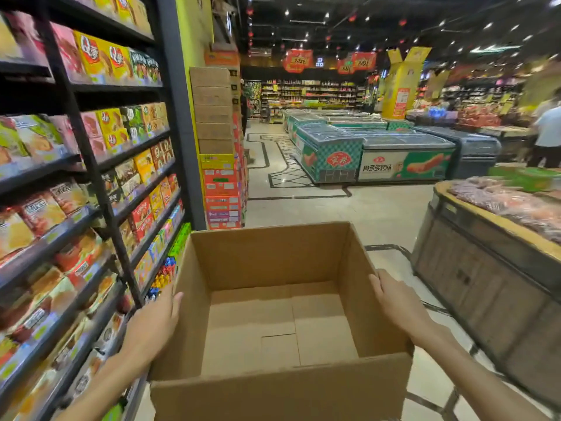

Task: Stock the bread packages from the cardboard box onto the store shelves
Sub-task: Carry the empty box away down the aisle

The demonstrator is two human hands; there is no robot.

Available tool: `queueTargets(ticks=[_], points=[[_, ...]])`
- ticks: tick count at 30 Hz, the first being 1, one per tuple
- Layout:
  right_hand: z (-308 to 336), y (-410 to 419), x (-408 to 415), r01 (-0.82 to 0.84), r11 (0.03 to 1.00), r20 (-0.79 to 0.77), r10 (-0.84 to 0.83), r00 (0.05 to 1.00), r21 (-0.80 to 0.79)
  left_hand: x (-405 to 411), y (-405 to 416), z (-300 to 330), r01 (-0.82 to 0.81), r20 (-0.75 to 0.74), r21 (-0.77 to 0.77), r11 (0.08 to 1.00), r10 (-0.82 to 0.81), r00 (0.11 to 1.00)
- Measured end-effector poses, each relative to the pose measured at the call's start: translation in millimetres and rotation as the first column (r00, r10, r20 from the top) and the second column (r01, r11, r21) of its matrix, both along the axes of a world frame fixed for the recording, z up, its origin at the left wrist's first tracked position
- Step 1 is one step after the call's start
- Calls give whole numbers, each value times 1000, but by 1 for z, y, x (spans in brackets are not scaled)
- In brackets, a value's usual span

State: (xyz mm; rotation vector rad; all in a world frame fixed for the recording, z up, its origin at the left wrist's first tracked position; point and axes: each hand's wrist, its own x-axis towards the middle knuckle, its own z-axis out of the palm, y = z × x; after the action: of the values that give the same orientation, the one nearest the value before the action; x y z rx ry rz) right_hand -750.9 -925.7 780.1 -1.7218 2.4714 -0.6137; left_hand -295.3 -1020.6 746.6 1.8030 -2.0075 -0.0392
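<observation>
Supermarket aisle beside stocked shelves [76, 165]: an empty brown cardboard box [273, 387], left hand [153, 325] and right hand [394, 302] apparently pressed flat against its sides

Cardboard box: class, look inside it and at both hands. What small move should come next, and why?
Probably carry the box away, since stocking looks finished. Its inside shows only bare cardboard, no bread packages. The left hand and right hand each press flat against an outer side wall, and the shelves alongside look full.
</observation>
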Motion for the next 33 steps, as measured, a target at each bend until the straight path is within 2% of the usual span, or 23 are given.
queueTargets(ticks=[4,6,9,13,21,27,33], points=[[-8,-83,-26,30,999,-35,-31,999,-14,-28,-97,-1,35,11,28,999,-36,999],[-8,-103,-34,48,999,-36,-48,998,-6,-38,-118,5,41,17,34,999,-41,999],[-25,-181,-64,60,998,-41,-61,997,-20,-67,-198,-4,65,11,47,997,-66,998],[-32,-285,-106,51,999,-20,-51,999,-20,-113,-302,-8,62,28,76,995,-64,998],[-22,-482,-176,43,999,57,-43,997,8,-187,-499,-3,66,-36,130,989,-62,997],[-34,-630,-227,53,998,-77,-50,996,34,-240,-652,-9,45,-43,197,979,-37,998],[-41,-788,-272,111,993,-85,-108,991,40,-296,-818,-22,29,-8,245,969,-28,1000]])
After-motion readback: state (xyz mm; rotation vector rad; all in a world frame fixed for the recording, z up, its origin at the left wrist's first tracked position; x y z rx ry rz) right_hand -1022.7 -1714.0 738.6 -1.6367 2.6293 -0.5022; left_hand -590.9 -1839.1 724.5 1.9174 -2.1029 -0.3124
